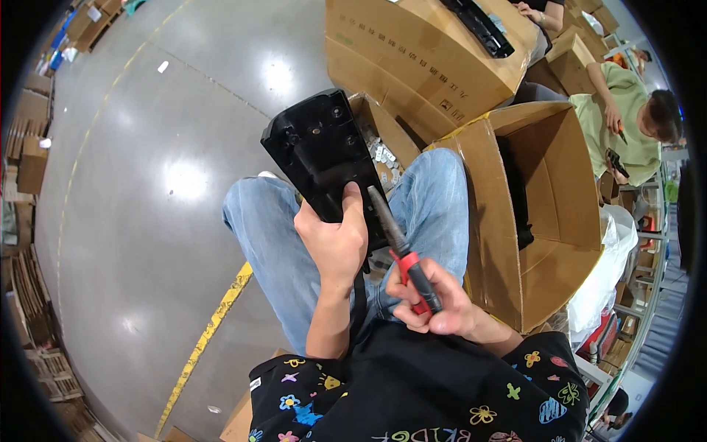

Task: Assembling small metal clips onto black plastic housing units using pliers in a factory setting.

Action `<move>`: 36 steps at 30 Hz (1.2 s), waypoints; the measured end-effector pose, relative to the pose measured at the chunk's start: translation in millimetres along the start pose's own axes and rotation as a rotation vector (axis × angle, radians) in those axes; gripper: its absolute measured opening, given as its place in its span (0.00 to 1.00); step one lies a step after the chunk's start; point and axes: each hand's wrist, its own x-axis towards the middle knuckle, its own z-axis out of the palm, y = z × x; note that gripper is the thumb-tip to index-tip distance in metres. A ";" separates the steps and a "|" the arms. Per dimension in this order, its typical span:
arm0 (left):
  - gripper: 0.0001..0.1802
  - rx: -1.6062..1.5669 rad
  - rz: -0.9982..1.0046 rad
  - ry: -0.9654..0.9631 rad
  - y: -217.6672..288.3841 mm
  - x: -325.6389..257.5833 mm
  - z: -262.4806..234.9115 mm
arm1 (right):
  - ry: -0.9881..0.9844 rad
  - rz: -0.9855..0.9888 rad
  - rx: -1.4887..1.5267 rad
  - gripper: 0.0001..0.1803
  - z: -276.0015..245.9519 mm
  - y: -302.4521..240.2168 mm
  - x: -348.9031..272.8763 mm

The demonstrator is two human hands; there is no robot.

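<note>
My left hand (335,241) grips a long black plastic housing (313,158) above my lap, its thumb laid over the hollow inner side. Screw posts and round holes show along that side. In my right hand (451,303) is a pair of long-nose pliers (392,225) with red and black handles, fingers wrapped round them. The plier jaws point up and away from me, next to the housing's right edge. Whether their tip touches the housing, I cannot tell. Part of the housing's lower end is hidden behind my left hand.
Beyond my knees a carton (390,131) holds several small grey metal pieces (383,157). An open cardboard box (549,206) with black parts inside stands at my right. Behind it, a larger carton (412,66) carries another black part (482,29). Co-workers sit at far right.
</note>
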 end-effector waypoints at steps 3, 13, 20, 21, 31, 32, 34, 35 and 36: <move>0.06 0.004 0.029 -0.031 -0.5 -2.2 -4.3 | 0.006 0.033 -0.100 0.28 -1.6 4.5 1.4; 0.05 0.049 0.062 -0.139 11.2 -8.3 -5.7 | 0.129 0.014 -0.238 0.24 5.1 6.7 5.2; 0.04 -0.018 0.022 -0.060 16.0 -13.4 -8.9 | 0.146 0.006 -0.323 0.16 5.1 21.7 -4.6; 0.03 -0.061 -0.032 -0.030 18.3 -14.7 -9.0 | 0.110 -0.034 -0.333 0.14 3.5 23.8 -5.6; 0.03 0.012 0.154 -0.047 24.1 -12.1 -11.8 | 0.211 0.136 -0.087 0.34 13.9 -14.1 3.8; 0.03 0.023 0.140 -0.049 23.0 -11.7 -11.0 | 0.300 0.199 -0.017 0.38 19.9 -20.9 5.4; 0.03 0.032 0.129 -0.051 22.0 -11.9 -11.1 | 0.237 0.246 0.164 0.36 12.8 -21.9 -0.3; 0.05 0.046 0.136 -0.066 22.9 -13.0 -11.5 | 0.172 0.293 0.345 0.34 9.1 -21.3 -2.1; 0.07 0.062 0.144 -0.080 24.1 -13.7 -11.5 | 0.122 0.214 0.458 0.35 8.0 -14.8 2.5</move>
